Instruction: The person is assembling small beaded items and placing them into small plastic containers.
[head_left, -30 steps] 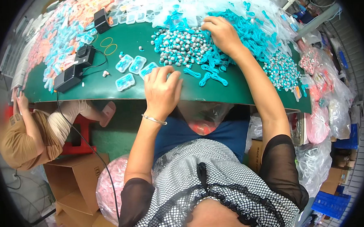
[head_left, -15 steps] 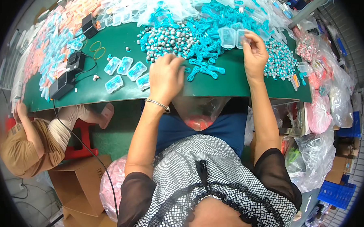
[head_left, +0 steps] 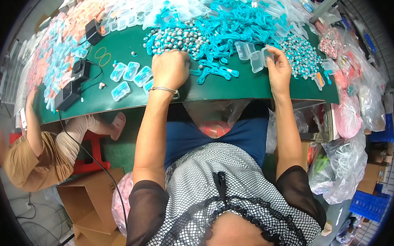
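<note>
Head view: the right hand (head_left: 279, 71), right of centre in the frame, pinches a clear open case (head_left: 264, 56) between thumb and fingertips. Another clear case (head_left: 243, 50) lies just to its left. The left hand (head_left: 170, 70), near centre, is curled beside the grey-and-teal pieces (head_left: 178, 39) — whether its fingers hold anything cannot be told. Teal cords (head_left: 245, 22) fill the upper centre; filled cases (head_left: 121, 91) lie left of centre.

Workshop, with heaped small parts (head_left: 178, 39)
</note>
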### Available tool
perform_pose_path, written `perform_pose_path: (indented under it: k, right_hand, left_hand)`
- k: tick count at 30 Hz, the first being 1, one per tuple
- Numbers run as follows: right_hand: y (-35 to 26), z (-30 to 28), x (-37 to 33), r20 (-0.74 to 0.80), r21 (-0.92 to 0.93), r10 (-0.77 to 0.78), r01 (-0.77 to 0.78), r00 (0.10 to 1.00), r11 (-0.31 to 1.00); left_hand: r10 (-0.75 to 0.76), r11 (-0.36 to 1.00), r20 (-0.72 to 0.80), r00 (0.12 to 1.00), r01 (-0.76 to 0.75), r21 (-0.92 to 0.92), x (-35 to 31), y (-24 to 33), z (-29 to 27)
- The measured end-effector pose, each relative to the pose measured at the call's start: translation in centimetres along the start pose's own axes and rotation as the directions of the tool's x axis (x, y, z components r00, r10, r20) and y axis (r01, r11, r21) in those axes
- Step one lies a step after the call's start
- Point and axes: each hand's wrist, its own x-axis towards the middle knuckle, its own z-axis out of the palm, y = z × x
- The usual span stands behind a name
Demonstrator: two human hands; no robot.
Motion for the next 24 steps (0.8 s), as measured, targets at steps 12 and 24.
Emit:
perform_pose_path:
  k: [12, 24]
  right_hand:
    - [-2.6, -1.3, -1.9, 0.383, -0.382, 0.029, 0.129, 0.923, 0.915]
    - [-2.9, -5.6, -0.6, 0.11, -0.662, -0.132, 0.172, 0.985, 0.73]
  left_hand:
    - [0.106, 0.924, -0.147, 0.984, -0.152, -0.35, 0.0, 2.1, 1.1]
    - [0.08, 0.879, -0.21, 0.974, -0.168, -0.446, -4.7, 9.3, 2.8]
